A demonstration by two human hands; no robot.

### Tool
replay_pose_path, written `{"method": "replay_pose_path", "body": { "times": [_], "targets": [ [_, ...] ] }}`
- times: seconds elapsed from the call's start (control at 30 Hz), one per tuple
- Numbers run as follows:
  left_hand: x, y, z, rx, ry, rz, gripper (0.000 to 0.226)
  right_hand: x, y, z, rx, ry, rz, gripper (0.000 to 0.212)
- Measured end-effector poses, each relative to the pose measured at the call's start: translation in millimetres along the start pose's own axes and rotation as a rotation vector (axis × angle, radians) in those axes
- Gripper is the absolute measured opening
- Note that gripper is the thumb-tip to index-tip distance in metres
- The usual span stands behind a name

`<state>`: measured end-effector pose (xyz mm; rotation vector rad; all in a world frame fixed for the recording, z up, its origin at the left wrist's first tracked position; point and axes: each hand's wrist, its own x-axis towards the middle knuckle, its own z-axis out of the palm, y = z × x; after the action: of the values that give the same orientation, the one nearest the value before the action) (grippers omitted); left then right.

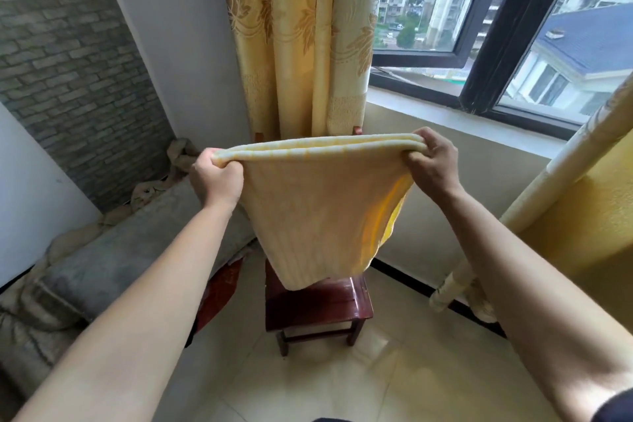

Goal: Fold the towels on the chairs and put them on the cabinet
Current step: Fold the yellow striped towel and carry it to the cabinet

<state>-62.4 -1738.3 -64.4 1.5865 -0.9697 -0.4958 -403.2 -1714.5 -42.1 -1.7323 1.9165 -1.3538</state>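
Observation:
A pale yellow towel [318, 212] hangs in the air, doubled over along its top edge. My left hand [216, 178] grips the top left corner and my right hand [432, 161] grips the top right corner, both at about the same height. The towel's lower end droops to just above the seat of a dark red wooden chair [318, 308], which stands on the tiled floor under the towel. The chair's back is mostly hidden behind the towel. No cabinet is in view.
A yellow patterned curtain [301, 38] hangs behind the chair, beside a dark-framed window [479, 44]. A grey cushioned sofa [102, 267] lies along the brick wall at left. A second curtain [561, 188] slants down at right. Pale floor tiles [342, 380] spread in front.

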Motion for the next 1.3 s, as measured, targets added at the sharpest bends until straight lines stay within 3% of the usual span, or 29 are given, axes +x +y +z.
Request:
{"method": "replay_pose_path", "body": {
  "times": [0.13,0.3,0.37,0.47,0.6,0.73,0.93,1.13,1.3],
  "targets": [
    [1,-15,-2,-0.006,-0.289,-0.17,0.01,-5,5,-1,-0.084,-0.183,0.079,0.026],
    [22,-28,-4,-0.232,-0.573,-0.413,0.042,5,14,-8,0.126,-0.232,0.205,0.029],
    [34,-19,2,-0.297,-0.637,-0.434,0.038,17,10,-7,0.226,-0.257,0.231,0.024],
    [59,-4,18,-0.343,-0.574,-0.372,0.025,44,11,3,0.31,-0.252,0.222,0.012],
    [89,6,50,-0.188,-0.385,-0.141,0.019,88,28,32,0.221,-0.209,0.163,0.028],
    [114,12,79,-0.032,-0.204,-0.083,0.018,129,40,64,0.15,-0.226,0.123,0.026],
    [133,36,98,-0.088,0.023,0.051,0.02,166,35,76,0.195,-0.099,0.008,0.012],
    [108,15,90,0.05,0.048,0.278,0.008,144,53,69,0.142,-0.077,-0.017,0.009],
    [32,-72,67,0.298,-0.096,0.334,0.012,56,104,76,-0.033,-0.27,0.077,0.01]
  ]
}}
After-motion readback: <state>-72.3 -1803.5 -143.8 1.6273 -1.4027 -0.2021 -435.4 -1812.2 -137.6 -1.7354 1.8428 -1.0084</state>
